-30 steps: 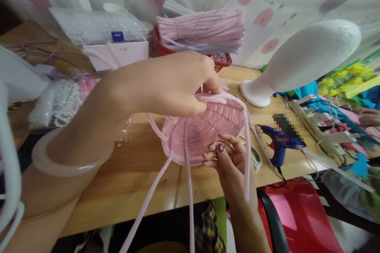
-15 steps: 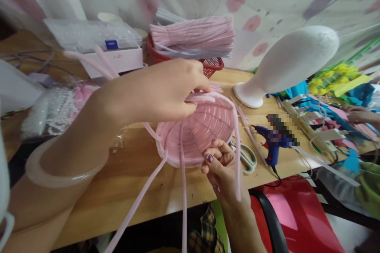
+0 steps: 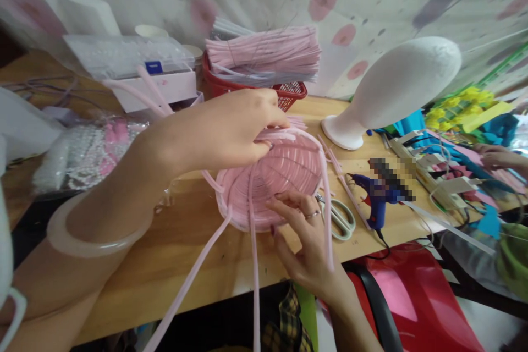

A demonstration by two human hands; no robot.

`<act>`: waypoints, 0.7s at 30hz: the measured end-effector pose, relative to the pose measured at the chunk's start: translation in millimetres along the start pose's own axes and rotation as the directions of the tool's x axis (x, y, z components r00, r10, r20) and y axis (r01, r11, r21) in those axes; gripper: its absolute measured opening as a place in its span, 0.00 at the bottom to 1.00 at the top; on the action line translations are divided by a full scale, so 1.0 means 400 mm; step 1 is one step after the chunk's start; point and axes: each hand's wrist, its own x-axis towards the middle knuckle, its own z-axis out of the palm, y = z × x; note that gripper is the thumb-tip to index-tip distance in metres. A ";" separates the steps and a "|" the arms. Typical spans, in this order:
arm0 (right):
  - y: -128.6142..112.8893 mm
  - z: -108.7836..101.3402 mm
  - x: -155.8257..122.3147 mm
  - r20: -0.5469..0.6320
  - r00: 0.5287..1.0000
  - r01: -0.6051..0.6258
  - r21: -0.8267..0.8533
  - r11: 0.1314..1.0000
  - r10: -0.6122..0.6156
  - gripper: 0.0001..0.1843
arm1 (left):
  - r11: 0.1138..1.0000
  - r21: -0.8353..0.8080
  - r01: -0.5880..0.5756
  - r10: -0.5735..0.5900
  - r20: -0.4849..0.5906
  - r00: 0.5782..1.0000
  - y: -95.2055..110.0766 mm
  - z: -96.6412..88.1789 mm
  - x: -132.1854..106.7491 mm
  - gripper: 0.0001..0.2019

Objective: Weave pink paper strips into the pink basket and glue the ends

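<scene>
A bowl-shaped piece made of pink pipe cleaners (image 3: 289, 168) is held above the wooden table, its hollow side facing me. My left hand (image 3: 231, 132) is closed on its far rim, thumb inside and fingers over the edge. Long loose pipe-cleaner ends stick out around it; one pink stem (image 3: 254, 275) hangs down toward me, and another dangles at the right. My right hand (image 3: 307, 242) is at the near right rim, index finger inside the bowl and thumb below the edge, with the fingers apart. Whether the thumb touches the rim is hard to tell.
Scissors (image 3: 340, 220) and a blue glue gun (image 3: 375, 198) lie to the right. A white foam head (image 3: 408, 82) stands behind them. At the back, a red basket (image 3: 289, 96) holds bundled pipe cleaners (image 3: 264, 55). Bagged beads (image 3: 94, 154) lie left. Another person's hand (image 3: 499, 157) is far right.
My right hand has opened from a pinch; its fingers have spread and moved left to the bowl's near rim. The left hand keeps its hold.
</scene>
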 end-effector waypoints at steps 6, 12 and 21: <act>-0.001 0.035 -0.010 0.074 0.986 0.167 -0.262 0.951 -0.153 0.18 | 1.000 0.011 0.016 -0.016 0.030 0.999 0.005 0.000 0.004 0.10; -0.017 0.060 -0.002 0.038 0.996 0.083 -0.198 0.977 -0.077 0.08 | 0.999 0.033 0.035 -0.037 0.069 0.997 0.009 -0.001 0.007 0.10; -0.011 0.058 -0.012 0.080 0.997 -0.013 -0.132 0.991 0.024 0.12 | 1.000 -0.001 -0.005 0.005 0.046 0.999 0.009 0.006 0.009 0.09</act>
